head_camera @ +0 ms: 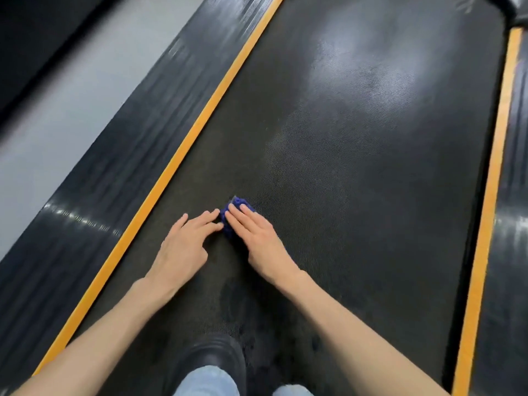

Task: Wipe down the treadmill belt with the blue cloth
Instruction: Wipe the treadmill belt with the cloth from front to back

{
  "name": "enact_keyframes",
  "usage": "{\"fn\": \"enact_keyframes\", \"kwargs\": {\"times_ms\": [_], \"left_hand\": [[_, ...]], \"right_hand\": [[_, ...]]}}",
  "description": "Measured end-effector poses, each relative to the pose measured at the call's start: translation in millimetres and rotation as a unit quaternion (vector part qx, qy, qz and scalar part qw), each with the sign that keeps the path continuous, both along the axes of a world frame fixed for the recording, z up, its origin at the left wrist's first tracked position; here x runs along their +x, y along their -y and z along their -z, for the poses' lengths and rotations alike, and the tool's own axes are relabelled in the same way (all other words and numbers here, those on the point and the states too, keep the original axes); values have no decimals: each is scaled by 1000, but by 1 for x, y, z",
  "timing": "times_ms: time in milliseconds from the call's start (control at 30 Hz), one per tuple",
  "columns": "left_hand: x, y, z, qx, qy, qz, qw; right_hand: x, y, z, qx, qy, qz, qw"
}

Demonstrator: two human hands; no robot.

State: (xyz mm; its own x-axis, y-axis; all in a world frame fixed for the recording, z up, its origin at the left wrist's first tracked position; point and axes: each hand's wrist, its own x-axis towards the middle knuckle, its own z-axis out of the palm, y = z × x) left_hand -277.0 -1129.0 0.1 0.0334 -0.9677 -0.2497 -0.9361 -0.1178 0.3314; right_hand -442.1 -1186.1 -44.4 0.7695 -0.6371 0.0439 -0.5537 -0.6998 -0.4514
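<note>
Both hands [223, 238] flat, pressing blue cloth [233, 215] onto belt [357, 167]

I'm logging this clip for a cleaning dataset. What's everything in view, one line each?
treadmill belt: one, black, textured, fills the middle of the view.
orange strips: two, one along each edge of the belt.
side rails: two, black, ribbed, outside the strips.
floor: grey, far left.
blue cloth: one, bunched, on the belt under the fingers.
shoe: one, dark, bottom centre, blurred.
left hand: flat on the belt, fingertips at the cloth.
right hand: pressed flat on the cloth.
</note>
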Motion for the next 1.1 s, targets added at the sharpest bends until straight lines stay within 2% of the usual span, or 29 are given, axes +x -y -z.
{"fn": "enact_keyframes", "kwargs": {"times_ms": [67,100,167,233,267,300,333,400,467,500,567,633,700,767,800,833,900,967,1033,1100], "left_hand": [[7,-8,1,-30,-1,-18,999],[8,-15,4,-34,11,-23,999],[8,-25,7,-11,28,-22,999],[6,-24,6,6,14,-27,1000],[7,-22,5,15,1,-30,999],[9,-19,3,19,-4,-29,999],[11,-18,1,17,-3,-31,999],[16,-17,0,-11,-3,-64,998],[20,-14,-2,-30,1,-126,992],[22,-11,-2,-31,4,-146,989],[26,-4,-5,-2,-13,-163,986],[29,-1,-8,41,-35,-158,986],[34,-3,-7,64,-51,-157,984],[35,-5,-5,62,-64,-169,982],[34,-4,-3,58,-59,-177,981],[31,-2,-2,54,-45,-185,980],[27,4,-3,52,-8,-204,978],[23,8,-5,50,15,-210,976],[23,8,-6,61,35,-178,982],[27,5,-6,77,32,-139,987]], "right_hand": [[-25,28,4,-34,-4,-32,999],[-41,47,8,-41,-1,6,999],[-71,88,11,-21,14,183,983],[-70,109,2,31,22,369,929],[-54,108,-4,30,24,417,908],[-33,101,-9,11,22,405,914],[-10,88,-12,8,15,347,938],[30,48,-8,28,-22,135,990],[40,36,-9,29,-39,-44,998],[33,50,-10,20,-37,-97,994],[15,83,-11,0,-29,-88,996],[-13,126,-6,13,-6,80,997],[-28,155,-7,35,-26,265,963],[-13,154,-8,34,-28,347,937],[3,142,-10,29,-5,336,941],[20,124,-8,28,24,283,958],[54,73,0,30,27,82,996],[66,47,6,31,-8,-92,995],[57,72,4,0,-4,-156,988],[44,109,1,-29,0,-110,994]]}}
